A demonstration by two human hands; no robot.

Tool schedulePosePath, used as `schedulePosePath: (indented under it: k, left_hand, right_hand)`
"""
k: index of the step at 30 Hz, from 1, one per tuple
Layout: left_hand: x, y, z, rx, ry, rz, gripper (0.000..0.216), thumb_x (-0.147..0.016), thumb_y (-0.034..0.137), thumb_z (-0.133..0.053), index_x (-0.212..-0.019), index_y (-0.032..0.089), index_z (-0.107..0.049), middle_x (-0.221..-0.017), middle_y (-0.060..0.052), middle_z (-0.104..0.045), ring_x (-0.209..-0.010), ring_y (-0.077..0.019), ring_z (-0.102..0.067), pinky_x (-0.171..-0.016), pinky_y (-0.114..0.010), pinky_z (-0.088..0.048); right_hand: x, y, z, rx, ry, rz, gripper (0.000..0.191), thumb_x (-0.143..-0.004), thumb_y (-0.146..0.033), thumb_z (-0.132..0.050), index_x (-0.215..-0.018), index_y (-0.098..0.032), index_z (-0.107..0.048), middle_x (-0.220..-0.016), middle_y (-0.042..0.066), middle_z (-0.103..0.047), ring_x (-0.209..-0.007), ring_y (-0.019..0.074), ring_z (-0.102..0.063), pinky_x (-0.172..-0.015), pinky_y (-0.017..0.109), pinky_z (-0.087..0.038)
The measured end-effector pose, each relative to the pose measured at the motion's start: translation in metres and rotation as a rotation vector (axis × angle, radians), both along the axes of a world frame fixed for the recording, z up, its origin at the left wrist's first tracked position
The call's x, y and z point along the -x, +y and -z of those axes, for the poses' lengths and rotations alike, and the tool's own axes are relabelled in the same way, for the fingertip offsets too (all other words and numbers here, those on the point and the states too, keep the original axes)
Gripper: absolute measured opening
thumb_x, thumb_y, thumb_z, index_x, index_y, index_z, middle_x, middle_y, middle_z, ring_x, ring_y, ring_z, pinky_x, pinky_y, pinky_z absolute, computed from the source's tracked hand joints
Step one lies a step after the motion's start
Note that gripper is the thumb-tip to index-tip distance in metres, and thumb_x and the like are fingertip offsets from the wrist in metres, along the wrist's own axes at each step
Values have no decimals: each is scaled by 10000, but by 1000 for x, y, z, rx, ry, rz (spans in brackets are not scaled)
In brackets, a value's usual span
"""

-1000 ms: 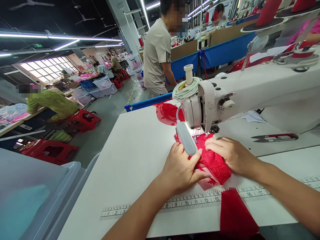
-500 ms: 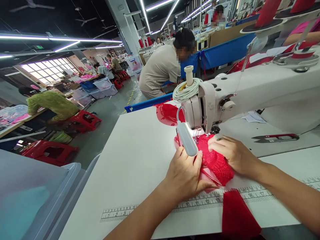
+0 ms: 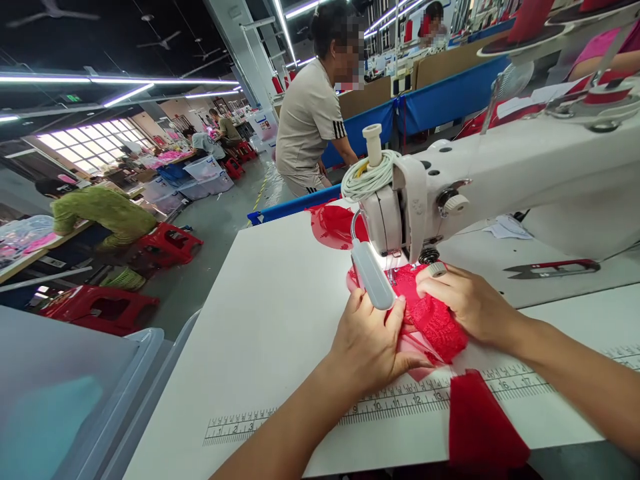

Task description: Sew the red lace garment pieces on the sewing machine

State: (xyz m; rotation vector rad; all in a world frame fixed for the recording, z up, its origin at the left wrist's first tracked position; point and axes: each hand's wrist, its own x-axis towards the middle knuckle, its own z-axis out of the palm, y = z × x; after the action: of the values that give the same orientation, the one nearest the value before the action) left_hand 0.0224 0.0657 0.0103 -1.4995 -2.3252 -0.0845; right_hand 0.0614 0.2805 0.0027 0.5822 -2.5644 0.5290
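Red lace fabric [image 3: 436, 325] with sheer red mesh lies under the needle area of a white sewing machine [image 3: 387, 223]. My left hand [image 3: 367, 343] rests on the left side of the cloth, thumb spread away from the fingers; a small grey lamp [image 3: 373, 275] hides some fingertips. On the other side my right hand [image 3: 470, 303] is closed, its bent fingers gripping the lace beside the presser foot. Below both hands, a darker red fabric strip [image 3: 483, 423] hangs over the table's front edge.
A printed ruler [image 3: 270, 423] runs along the white table [image 3: 250, 320]. Thread snips [image 3: 553, 269] lie to the right. Sheer red fabric [image 3: 333, 225] sits behind the lamp. Plastic bins [image 3: 145, 373] stand left. A person in beige [image 3: 307, 123] stands beyond the table.
The person in beige has risen from a deep bend to a more upright stance. The red lace and both hands have barely moved; the view has shifted slightly.
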Motion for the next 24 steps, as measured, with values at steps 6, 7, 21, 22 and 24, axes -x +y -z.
schedulePosePath:
  k: [6,7,21,22,24]
  left_hand:
    - [6,-2,2,23,-19,-1,887,-910,733,-112,-1298,71,-556,-1126,-195,-660,-1009,-323,-581,-937,-510,-356]
    - [7,-3,2,13,-18,-1,875,-913,732,-126,-1298,74,-554,-1144,-195,-655,-1031,-328,-576,-953,-522,-348]
    - [1,-3,1,-76,5,20,886,-862,788,-275,-1289,56,-535,-1199,-210,-617,-1120,-363,-553,-1033,-580,-307]
    - [-1,-2,0,-86,17,34,864,-863,781,-295,-1241,51,-562,-1146,-200,-634,-1048,-341,-584,-1014,-562,-333]
    - [-4,1,-1,-86,44,75,733,-874,734,-358,-1051,77,-630,-965,-146,-652,-840,-271,-613,-899,-498,-421]
  right_hand:
    - [2,0,4,30,-53,15,243,-931,-177,-400,-695,-211,-446,-738,35,-521,-697,178,-427,-586,287,-357]
    - [2,0,4,33,-55,14,235,-929,-173,-401,-705,-211,-461,-744,37,-527,-701,180,-434,-592,290,-363]
    - [-2,-3,2,0,-22,-17,351,-753,-27,-408,-943,-215,-636,-973,89,-656,-899,237,-591,-753,372,-499]
    - [-3,-3,2,-18,-8,-13,362,-738,-27,-412,-948,-214,-639,-988,91,-661,-901,238,-596,-756,375,-506]
    - [-5,-2,5,-51,32,-2,386,-707,-26,-411,-942,-218,-648,-1013,89,-673,-877,234,-611,-741,372,-519]
